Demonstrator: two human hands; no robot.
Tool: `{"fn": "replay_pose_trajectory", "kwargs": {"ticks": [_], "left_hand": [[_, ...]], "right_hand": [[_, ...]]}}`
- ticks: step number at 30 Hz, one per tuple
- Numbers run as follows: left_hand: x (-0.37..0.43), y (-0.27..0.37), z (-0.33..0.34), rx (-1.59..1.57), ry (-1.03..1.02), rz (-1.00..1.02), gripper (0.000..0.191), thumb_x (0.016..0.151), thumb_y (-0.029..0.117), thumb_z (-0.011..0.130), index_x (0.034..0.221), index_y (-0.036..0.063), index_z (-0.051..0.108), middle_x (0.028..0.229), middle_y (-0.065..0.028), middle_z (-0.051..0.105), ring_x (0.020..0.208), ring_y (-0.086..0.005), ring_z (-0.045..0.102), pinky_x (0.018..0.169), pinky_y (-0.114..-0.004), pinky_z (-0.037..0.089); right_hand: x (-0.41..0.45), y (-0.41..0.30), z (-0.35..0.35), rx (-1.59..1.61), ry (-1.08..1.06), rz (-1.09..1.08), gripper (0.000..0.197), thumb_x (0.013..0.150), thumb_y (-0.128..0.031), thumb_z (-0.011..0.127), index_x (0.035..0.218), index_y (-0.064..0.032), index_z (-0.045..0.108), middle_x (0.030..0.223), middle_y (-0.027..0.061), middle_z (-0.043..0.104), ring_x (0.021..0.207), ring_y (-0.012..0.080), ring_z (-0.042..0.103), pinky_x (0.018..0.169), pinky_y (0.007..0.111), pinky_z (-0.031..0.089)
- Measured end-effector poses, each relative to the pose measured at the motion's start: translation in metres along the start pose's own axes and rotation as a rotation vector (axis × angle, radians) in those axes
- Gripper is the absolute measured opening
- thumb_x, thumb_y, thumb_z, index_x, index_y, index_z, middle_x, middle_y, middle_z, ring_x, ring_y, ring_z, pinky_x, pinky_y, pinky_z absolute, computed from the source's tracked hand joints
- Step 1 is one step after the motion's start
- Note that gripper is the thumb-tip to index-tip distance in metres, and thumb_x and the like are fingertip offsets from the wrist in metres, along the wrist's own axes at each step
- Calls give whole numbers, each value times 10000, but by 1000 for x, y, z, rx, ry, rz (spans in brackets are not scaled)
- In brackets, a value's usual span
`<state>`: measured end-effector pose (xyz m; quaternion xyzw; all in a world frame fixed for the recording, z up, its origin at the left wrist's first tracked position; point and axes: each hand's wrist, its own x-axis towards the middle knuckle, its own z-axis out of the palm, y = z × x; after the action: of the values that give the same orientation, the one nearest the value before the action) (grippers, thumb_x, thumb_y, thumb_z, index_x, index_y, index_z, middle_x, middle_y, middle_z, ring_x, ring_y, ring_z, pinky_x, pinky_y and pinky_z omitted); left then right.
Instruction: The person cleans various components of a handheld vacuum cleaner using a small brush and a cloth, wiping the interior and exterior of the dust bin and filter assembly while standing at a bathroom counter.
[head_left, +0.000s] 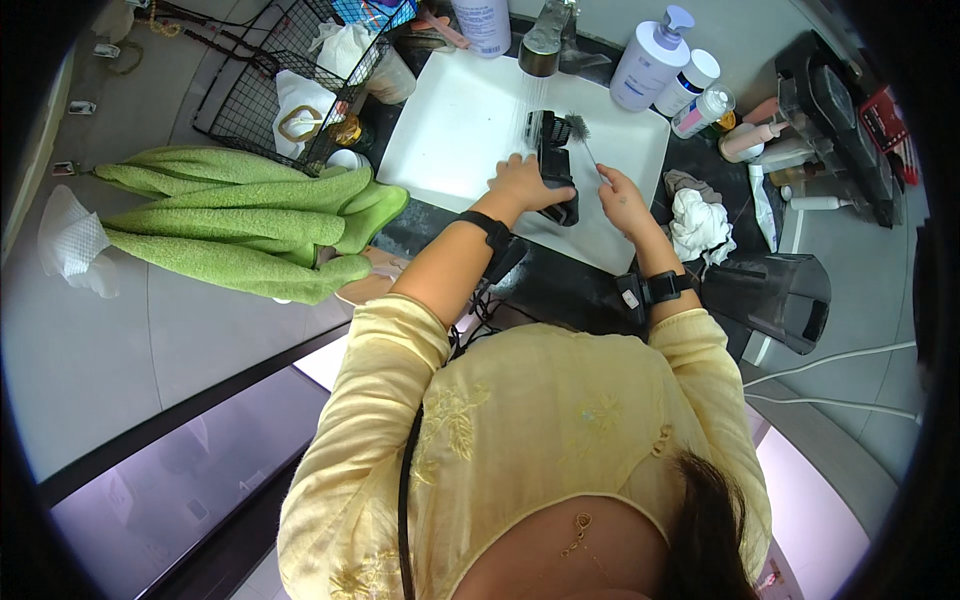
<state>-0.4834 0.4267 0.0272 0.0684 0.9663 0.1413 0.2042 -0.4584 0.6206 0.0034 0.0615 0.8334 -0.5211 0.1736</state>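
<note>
My left hand (523, 185) grips a black plastic part (556, 163) from its left side, with the thumb across its near end. Slatted openings show at the part's far end, where water from the tap (541, 49) runs down onto it. Below it lies the white rectangular sink basin (457, 112). To the right, my right hand (624, 201) pinches the thin handle of a small bristle brush (579, 127). The grey bristle head is just right of the black part's far end; whether they touch, I cannot tell.
A green towel (247, 225) and black wire basket (255, 105) are on the left. Pump bottle (649, 64) and smaller bottles line the back right. A crumpled white cloth (699, 225) and dark translucent container (769, 300) sit right of my right arm. Cables (484, 319) hang at the front edge.
</note>
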Motion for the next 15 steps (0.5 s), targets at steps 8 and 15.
{"fn": "replay_pose_trajectory", "kwargs": {"ticks": [8, 15], "left_hand": [[51, -19, 18, -410, -192, -243, 491, 763, 374, 520, 989, -51, 617, 1023, -248, 596, 943, -366, 588, 831, -356, 469], [31, -47, 13, -273, 304, 71, 280, 737, 137, 566, 959, -22, 625, 1160, -169, 536, 1017, -345, 525, 900, -376, 412]], "right_hand": [[-7, -9, 0, 16, 37, -16, 378, 862, -147, 460, 1215, -16, 488, 639, 66, 548, 555, 133, 518, 548, 266, 426], [-19, -10, -26, -65, 101, -165, 345, 880, -117, 425, 1204, -15, 487, 658, 59, 563, 596, 141, 546, 592, 277, 440]]}}
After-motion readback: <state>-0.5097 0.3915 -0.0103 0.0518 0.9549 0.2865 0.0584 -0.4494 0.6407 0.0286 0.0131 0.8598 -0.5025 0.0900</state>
